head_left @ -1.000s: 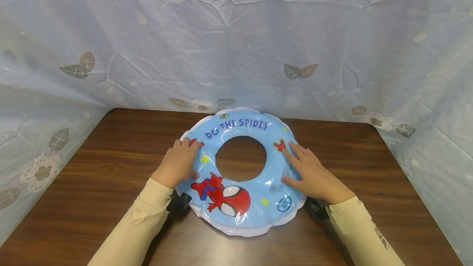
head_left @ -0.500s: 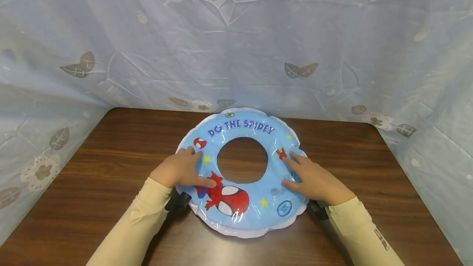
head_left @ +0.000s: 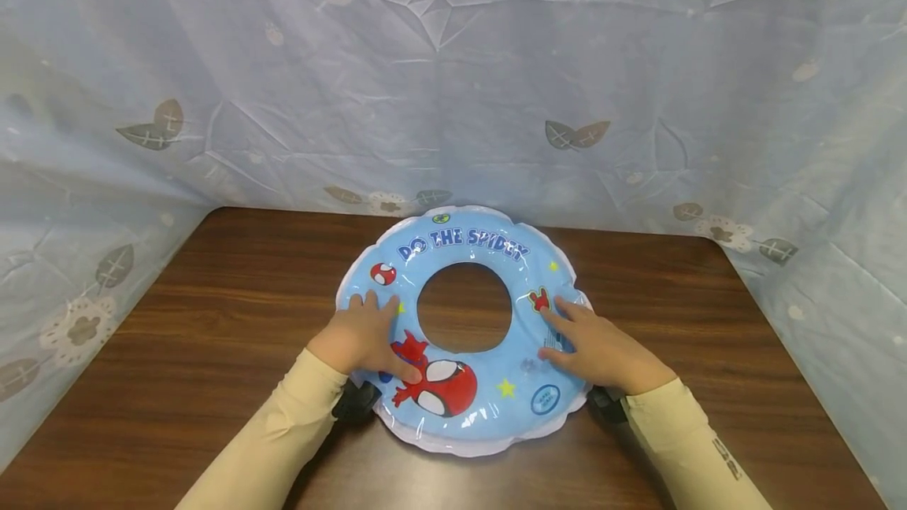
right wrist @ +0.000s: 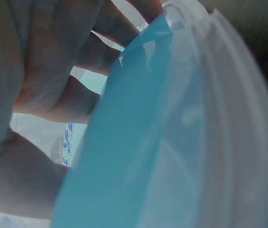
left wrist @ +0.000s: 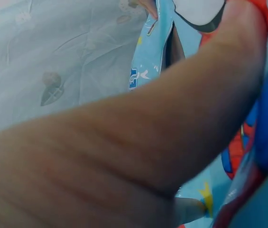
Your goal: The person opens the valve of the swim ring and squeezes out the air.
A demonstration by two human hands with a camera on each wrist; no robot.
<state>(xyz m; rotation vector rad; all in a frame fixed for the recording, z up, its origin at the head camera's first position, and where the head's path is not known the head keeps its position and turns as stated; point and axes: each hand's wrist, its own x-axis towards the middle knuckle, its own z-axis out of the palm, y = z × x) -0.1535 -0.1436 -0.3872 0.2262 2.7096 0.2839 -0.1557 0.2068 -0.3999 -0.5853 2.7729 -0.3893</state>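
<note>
lettering on the blue ring reads "do the spidey".

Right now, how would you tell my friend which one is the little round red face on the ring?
On the brown table is a puffy blue ring. On its left side, just beyond the left hand and below the start of the blue words, sits the little red face. It has white eyes like the big red figure, but is far smaller.
</note>
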